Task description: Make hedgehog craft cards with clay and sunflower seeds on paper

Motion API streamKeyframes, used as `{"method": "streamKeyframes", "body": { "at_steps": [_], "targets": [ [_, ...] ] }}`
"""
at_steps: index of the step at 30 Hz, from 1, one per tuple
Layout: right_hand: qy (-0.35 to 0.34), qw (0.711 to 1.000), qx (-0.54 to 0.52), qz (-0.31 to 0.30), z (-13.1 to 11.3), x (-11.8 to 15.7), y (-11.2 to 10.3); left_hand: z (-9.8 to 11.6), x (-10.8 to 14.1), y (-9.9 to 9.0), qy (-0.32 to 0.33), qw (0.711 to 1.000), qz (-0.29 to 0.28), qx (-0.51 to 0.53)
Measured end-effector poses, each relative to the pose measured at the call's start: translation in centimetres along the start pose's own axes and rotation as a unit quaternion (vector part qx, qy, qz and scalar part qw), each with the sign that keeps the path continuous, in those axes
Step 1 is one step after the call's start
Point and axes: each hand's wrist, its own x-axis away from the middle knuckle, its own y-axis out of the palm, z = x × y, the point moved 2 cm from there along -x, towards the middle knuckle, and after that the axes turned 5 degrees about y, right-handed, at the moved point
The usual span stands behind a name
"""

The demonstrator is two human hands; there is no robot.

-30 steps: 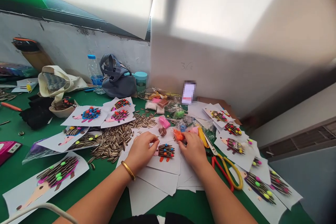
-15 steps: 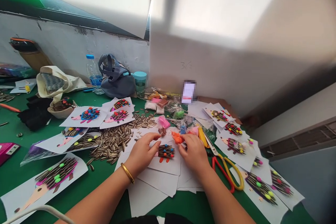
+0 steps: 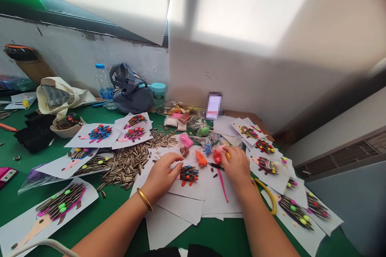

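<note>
A hedgehog picture (image 3: 189,173), its back made of sunflower seeds with blue and red balls, lies on white sheets in front of me. My left hand (image 3: 164,172) rests at its left edge, thumb and forefinger apart, holding nothing. To the picture's upper right, my right hand (image 3: 237,164) has its fingertips closed at a clear packet of red clay (image 3: 217,156). Orange clay (image 3: 201,158) lies just left of that packet, and brown clay (image 3: 184,151) sits farther left. Beside the right hand are a black pen-like tool (image 3: 216,166) and a pink strip-shaped tool (image 3: 223,186).
Loose sunflower seeds (image 3: 125,164) are heaped on the left. Finished hedgehog pictures (image 3: 64,204) lie along both sides. Yellow-handled scissors (image 3: 271,200) are partly hidden by the right forearm. A phone (image 3: 214,105), a bottle (image 3: 104,88) and a grey bag (image 3: 132,96) stand at the back.
My right hand has moved right, from the orange clay to the red clay packet, uncovering the pink and black tools. My left hand has hardly moved. The view has shifted slightly.
</note>
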Motion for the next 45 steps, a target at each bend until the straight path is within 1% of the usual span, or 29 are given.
{"method": "streamKeyframes", "body": {
  "at_steps": [3, 6, 10, 14, 19, 26, 28, 31, 35, 38, 40, 43, 45],
  "targets": [
    [0.040, 0.998, 0.047, -0.008, 1.0, -0.7, 0.2, 0.1, 0.0, 0.1, -0.001, 1.000, -0.001, 0.002],
    [0.052, 0.997, 0.062, -0.013, 1.0, -1.1, 0.6, 0.2, 0.0, 0.1, 0.004, 1.000, 0.001, 0.005],
    [0.063, 0.996, 0.062, 0.006, 0.9, -1.4, 0.9, 0.3, 0.0, 0.1, 0.013, 1.000, -0.001, 0.002],
    [0.063, 0.996, 0.055, 0.029, 1.0, -1.5, 1.2, 0.4, -0.1, 0.2, 0.008, 1.000, -0.003, 0.003],
    [0.063, 0.997, 0.037, 0.033, 1.1, -1.4, 1.6, 0.5, -0.1, 0.2, 0.007, 1.000, -0.004, 0.009],
    [0.032, 0.998, -0.009, 0.049, 1.2, -1.5, 1.0, 0.6, 0.0, 0.1, 0.007, 1.000, 0.002, 0.017],
    [0.010, 0.997, -0.042, 0.063, 0.8, -1.4, 0.5, 0.6, 0.0, 0.0, 0.009, 1.000, 0.007, 0.024],
    [-0.055, 0.987, -0.114, 0.094, -0.5, -0.6, -0.5, 0.8, 0.2, 0.0, 0.011, 0.999, 0.016, 0.045],
    [-0.141, 0.976, -0.119, 0.120, -2.4, 0.8, -2.2, 1.1, 0.6, 0.2, 0.009, 0.996, 0.012, 0.088],
    [-0.195, 0.961, -0.141, 0.138, -3.7, 1.7, -3.5, 1.4, 0.9, 0.6, -0.001, 0.990, 0.001, 0.143],
    [-0.239, 0.950, -0.165, 0.115, -4.7, 2.3, -4.0, 1.7, 1.0, 0.7, -0.004, 0.980, 0.004, 0.197],
    [-0.310, 0.928, -0.197, 0.062, -6.3, 3.3, -4.0, 2.2, 1.2, 0.7, 0.010, 0.965, 0.031, 0.262],
    [-0.326, 0.921, -0.209, 0.045, -7.1, 3.9, -3.7, 2.5, 1.1, 0.7, 0.005, 0.958, 0.041, 0.285]
  ]
}}
